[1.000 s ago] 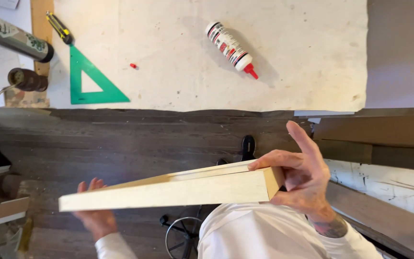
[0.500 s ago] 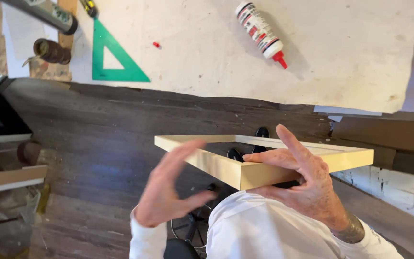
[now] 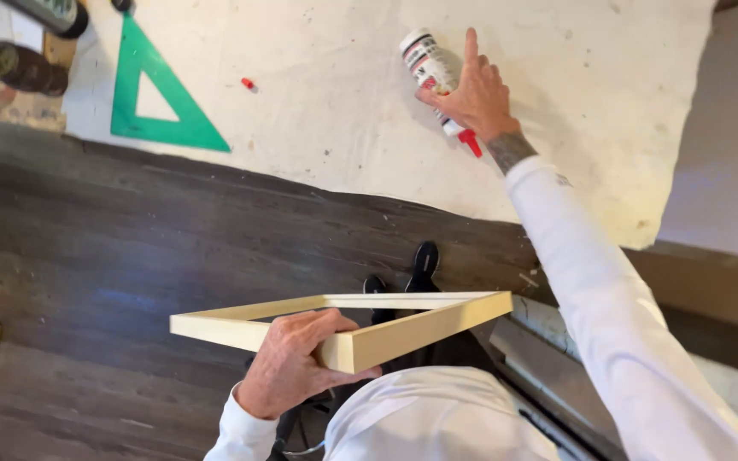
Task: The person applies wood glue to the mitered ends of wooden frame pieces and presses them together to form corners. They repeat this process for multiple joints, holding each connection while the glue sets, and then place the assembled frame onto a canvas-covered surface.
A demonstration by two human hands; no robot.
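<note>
gripping: your left hand (image 3: 288,376) is clamped on the near corner of the pale wooden frame (image 3: 403,329), held tilted over the dark floor.
reaching: your right hand (image 3: 467,94) rests on the glue bottle (image 3: 430,72), fingers loosely curled over it, not clearly closed.
bottle: it lies on the white sheet (image 3: 574,111), red tip toward you.
nearby: a green set square (image 3: 164,128) lies well left.

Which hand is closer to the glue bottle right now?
Right. The right hand is on the glue bottle on the white worktop. The left hand is well away from it, low near the body, holding the wooden frame.
</note>
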